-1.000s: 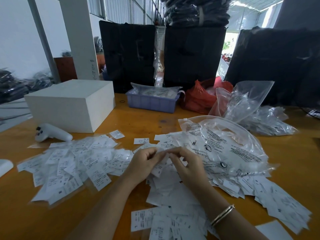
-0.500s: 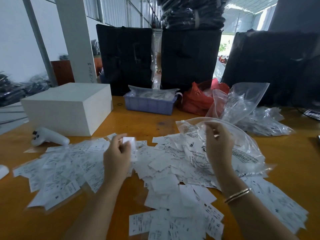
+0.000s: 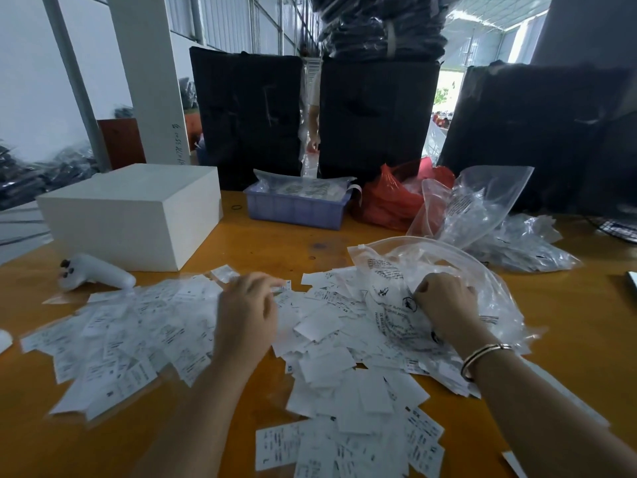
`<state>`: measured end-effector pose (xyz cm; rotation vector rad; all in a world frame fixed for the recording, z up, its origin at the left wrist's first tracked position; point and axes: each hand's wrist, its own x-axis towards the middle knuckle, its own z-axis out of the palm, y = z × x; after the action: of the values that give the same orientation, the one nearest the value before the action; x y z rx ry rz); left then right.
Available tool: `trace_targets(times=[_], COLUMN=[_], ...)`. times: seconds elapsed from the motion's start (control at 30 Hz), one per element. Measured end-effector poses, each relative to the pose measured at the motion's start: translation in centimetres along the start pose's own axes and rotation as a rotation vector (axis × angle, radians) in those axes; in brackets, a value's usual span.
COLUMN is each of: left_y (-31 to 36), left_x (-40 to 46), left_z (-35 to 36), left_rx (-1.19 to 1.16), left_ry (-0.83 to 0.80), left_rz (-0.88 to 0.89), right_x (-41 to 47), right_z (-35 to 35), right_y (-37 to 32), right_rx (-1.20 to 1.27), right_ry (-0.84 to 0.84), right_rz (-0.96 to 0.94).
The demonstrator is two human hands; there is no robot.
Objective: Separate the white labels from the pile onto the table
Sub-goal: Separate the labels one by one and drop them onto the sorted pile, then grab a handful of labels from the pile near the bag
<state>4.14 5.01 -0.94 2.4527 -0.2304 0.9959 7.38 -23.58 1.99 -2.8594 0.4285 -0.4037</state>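
Fingers of my left hand [image 3: 246, 317] are lying relaxed over white labels [image 3: 131, 334] at frame centre-left. My right hand [image 3: 444, 301] is curling onto the printed clear plastic bag [image 3: 448, 267]; I cannot tell whether it is gripping.

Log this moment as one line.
left hand: over spread labels | right hand: fingers curled on clear bag | pile: between hands

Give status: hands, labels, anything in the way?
Left hand over the spread labels, blurred, grip unclear. Right hand curled, knuckles on the clear bag that lies over the label pile. Bag covers part of pile.
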Motion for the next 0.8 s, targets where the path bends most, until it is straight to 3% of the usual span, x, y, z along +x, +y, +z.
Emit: trace_targets(times=[0.1, 0.2, 0.3, 0.4, 0.5, 0.57, 0.63, 0.73, 0.8], left_y=[1.6, 2.5, 2.9, 2.8, 2.6, 2.4, 2.0, 1.3, 1.1], left_x=[-0.7, -1.1, -1.0, -0.9, -0.7, -0.7, -0.6, -0.3, -0.1], left_z=[0.4, 1.2, 1.2, 0.9, 0.5, 0.7, 0.7, 0.6, 0.6], left_rx=[-0.161, -0.274, -0.463, -0.698, -0.789, -0.761, -0.793, -0.970, -0.982], left_ry=[-0.281, -0.406, -0.425, -0.470, -0.481, -0.400, -0.290, -0.163, -0.122], left_rz=[0.229, 0.218, 0.031, -0.169, -0.239, -0.253, -0.360, -0.563, -0.593], right_x=[-0.4, -1.7, -4.1, -6.4, -7.5, -7.8, -8.0, -8.1, -8.3], right_z=[-0.3, -1.4, -1.9, -1.0, 0.1, 0.9, 1.7, 3.3, 4.1], right_y=[-0.1, -1.4, -4.3, -7.0, -8.6, -8.9, -8.9, -8.2, -8.3], right_rx=[0.153, 0.644, 1.015, 1.166, 1.217, 1.273, 1.214, 0.570, 0.241], right_ry=[0.179, 0.339, 0.131, -0.133, -0.230, -0.243, -0.223, -0.195, -0.182], right_rz=[-0.019, -0.151, -0.305, -0.394, -0.420, -0.355, -0.274, -0.411, -0.572])
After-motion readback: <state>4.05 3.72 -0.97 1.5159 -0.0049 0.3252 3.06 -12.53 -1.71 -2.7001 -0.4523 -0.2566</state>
